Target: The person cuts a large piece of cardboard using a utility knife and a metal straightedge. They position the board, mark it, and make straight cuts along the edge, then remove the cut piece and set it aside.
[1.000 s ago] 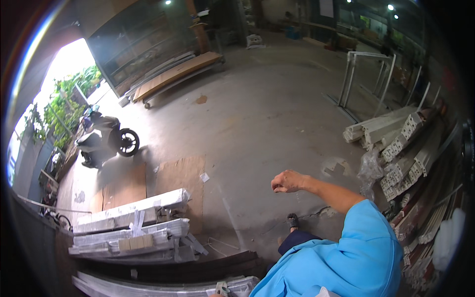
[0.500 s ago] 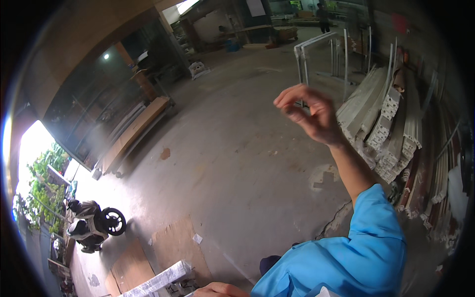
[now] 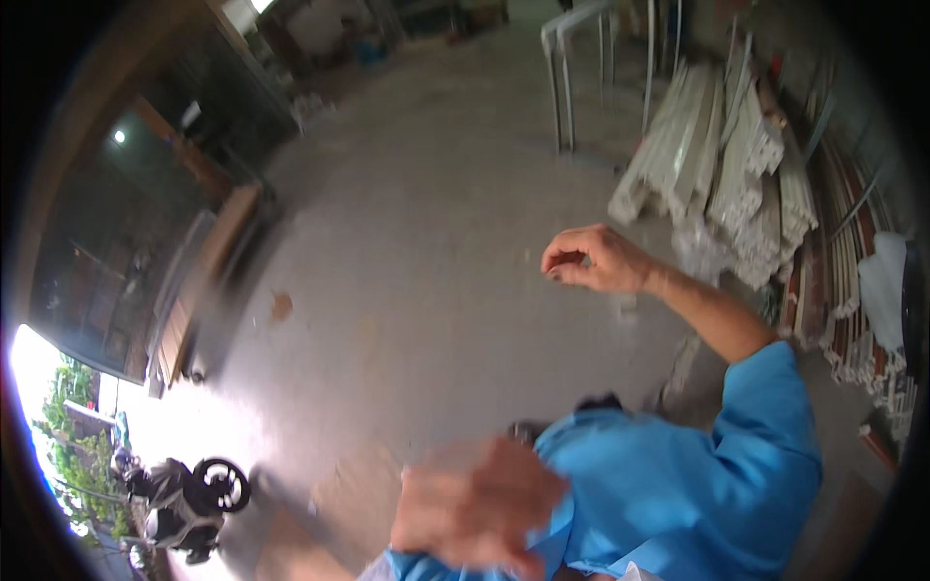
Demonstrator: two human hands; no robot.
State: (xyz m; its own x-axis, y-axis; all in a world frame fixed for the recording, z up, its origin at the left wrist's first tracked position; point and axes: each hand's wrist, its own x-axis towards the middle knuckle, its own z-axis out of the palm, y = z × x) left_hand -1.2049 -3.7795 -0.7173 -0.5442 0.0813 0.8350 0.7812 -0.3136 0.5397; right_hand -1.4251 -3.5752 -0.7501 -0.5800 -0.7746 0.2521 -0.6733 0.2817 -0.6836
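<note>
My right hand (image 3: 596, 259) is raised over the concrete floor, its bare forearm coming from a blue sleeve (image 3: 775, 402). Its fingers curl toward the thumb in a pinch, with a small gap inside the curl. If something small or thin is between the fingertips, I cannot make it out. Low in front of my blue shirt is my left hand (image 3: 475, 504), smeared by motion. How its fingers are set and whether they hold anything cannot be told.
Long pale profiles (image 3: 668, 145) are stacked at the right, beside thin brown and white strips (image 3: 838, 281). A metal frame (image 3: 557, 87) stands farther back. At the left are a long wooden bench (image 3: 208, 276) and a parked motorbike (image 3: 179, 504). Flattened cardboard (image 3: 358, 484) lies on the floor.
My right hand has come lower and its fingertips are closer together. My left hand has risen to the right, away from the silver-wrapped bar, which is out of view. The view has tilted down.
</note>
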